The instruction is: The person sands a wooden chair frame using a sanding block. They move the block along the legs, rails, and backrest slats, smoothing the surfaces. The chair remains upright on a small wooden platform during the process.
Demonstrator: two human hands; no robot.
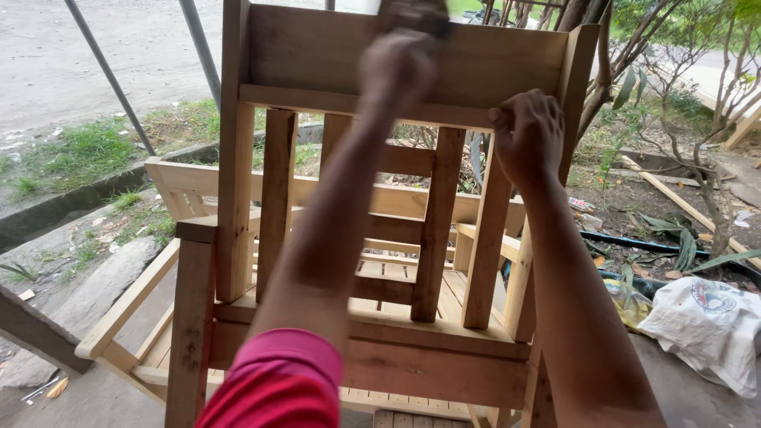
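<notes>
A large chair (380, 238) of pale, unfinished wood fills the middle of the scene, its back built from a broad flat top board (317, 51) over a narrow rail (301, 99) and four upright slats with rough-sawn faces. Beyond it, farther off, stands a second wooden chair (178, 186) of the same light planks. At the right, on the ground, lies a crumpled white sack (705, 321). The right hand (529, 139) is curled shut around the right end of the rail, fingers wrapped over its edge. The left hand (396, 67), blurred, is closed in a fist at the top board, gripping a dark object (414, 14) too smeared to name.
</notes>
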